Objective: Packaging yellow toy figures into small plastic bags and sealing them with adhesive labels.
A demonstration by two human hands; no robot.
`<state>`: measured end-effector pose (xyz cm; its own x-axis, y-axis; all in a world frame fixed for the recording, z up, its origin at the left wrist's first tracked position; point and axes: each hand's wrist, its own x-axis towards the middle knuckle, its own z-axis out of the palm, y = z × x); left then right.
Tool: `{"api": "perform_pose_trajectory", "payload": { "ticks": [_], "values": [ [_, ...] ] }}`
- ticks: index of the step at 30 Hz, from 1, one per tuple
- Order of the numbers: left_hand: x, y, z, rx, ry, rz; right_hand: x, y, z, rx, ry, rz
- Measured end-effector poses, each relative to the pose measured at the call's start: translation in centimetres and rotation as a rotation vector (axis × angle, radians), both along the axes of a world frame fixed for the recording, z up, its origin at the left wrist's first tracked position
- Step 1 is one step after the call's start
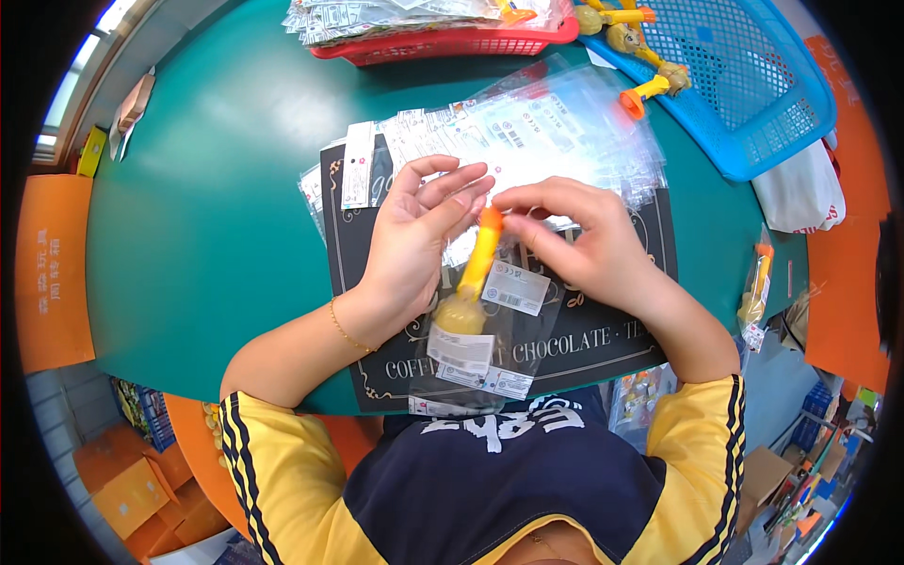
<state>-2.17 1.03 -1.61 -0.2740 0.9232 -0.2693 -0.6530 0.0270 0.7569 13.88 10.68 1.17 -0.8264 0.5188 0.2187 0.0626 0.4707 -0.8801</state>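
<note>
A yellow toy [481, 256] with an orange tip and a round, dull-yellow ball end lies inside a clear plastic bag [527, 331] bearing white printed labels. The orange tip points away from me, at the bag's far end. My left hand [419, 221] is at the left of that end, thumb and fingers curled together on the bag's edge. From the other side, my right hand [576, 231] pinches the bag beside the orange tip. Bag and toy rest over a black printed placemat [603, 353]. The film between my fingertips is hard to make out.
Beyond my hands lies a fanned stack of clear bags [556, 118] on the green table [207, 235]. A red basket [452, 44] of packaging stands at the far side. The blue basket [753, 122] has several similar toys by it. Another bagged toy [756, 287] lies at the right edge.
</note>
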Motion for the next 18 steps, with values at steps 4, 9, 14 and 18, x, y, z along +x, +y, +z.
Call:
{"api": "perform_pose_trajectory", "payload": {
  "ticks": [4, 9, 14, 18],
  "values": [
    [0.1, 0.0, -0.2, 0.001, -0.010, 0.032, 0.0, -0.6, 0.5, 0.102, 0.051, 0.176],
    [0.0, 0.0, 0.4, 0.002, 0.036, 0.054, -0.3, 0.1, 0.0, 0.187, 0.053, -0.005],
    [0.1, -0.1, 0.3, 0.019, 0.019, 0.086, -0.1, -0.6, 0.2, 0.282, -0.094, 0.107],
    [0.1, -0.1, 0.2, 0.030, 0.034, 0.092, -0.3, -0.8, -0.5, 0.152, -0.108, 0.203]
  ]
}}
